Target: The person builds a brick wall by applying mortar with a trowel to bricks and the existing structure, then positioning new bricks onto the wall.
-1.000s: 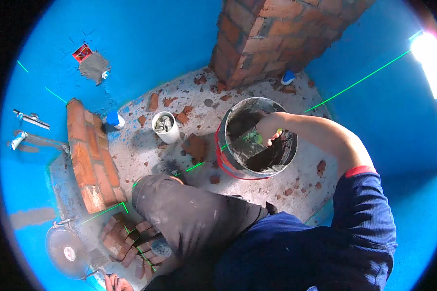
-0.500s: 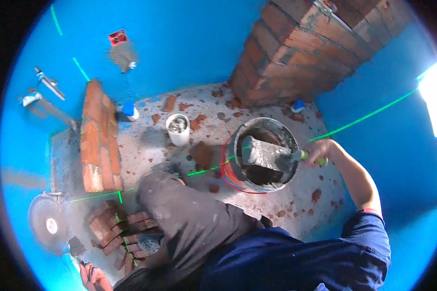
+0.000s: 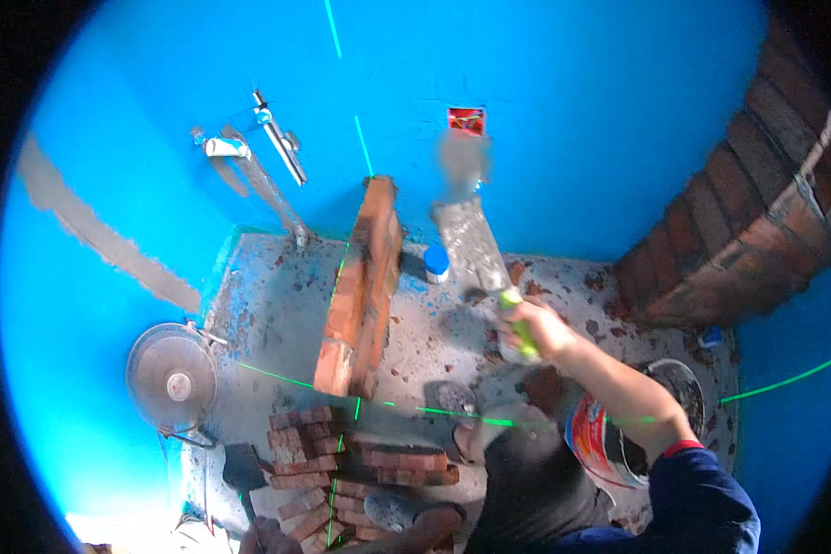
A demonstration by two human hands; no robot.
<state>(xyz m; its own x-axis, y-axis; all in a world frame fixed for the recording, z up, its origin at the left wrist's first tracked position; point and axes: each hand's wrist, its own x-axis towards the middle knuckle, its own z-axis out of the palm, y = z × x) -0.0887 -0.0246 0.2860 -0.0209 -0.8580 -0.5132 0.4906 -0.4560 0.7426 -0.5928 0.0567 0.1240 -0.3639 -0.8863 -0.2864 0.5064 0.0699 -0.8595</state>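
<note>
My right hand [image 3: 540, 328] grips the green handle [image 3: 522, 323] of a flat trowel [image 3: 471, 240], its blade coated with wet grey mortar and raised beside a short brick wall [image 3: 342, 342]. My left hand [image 3: 263, 538] is low at the bottom edge, dim and partly out of frame, with curled fingers; what they hold cannot be made out. A bucket of mortar [image 3: 586, 429] stands by my right forearm. A white, blue-topped container [image 3: 436, 270] sits behind the blade, below a red electrical box [image 3: 466, 120] in the blue wall.
A brick column [image 3: 711, 222] rises at the right. A round fan [image 3: 152, 374] stands by the left wall. Stacked loose bricks [image 3: 300, 439] lie near my legs. Pipes [image 3: 277, 143] protrude from the back wall, and brick fragments [image 3: 545, 388] litter the floor.
My right hand has lifted the mortar-loaded trowel out of the bucket and swung it leftward and forward. My view has turned left, so the wall and fan appear farther right in the picture.
</note>
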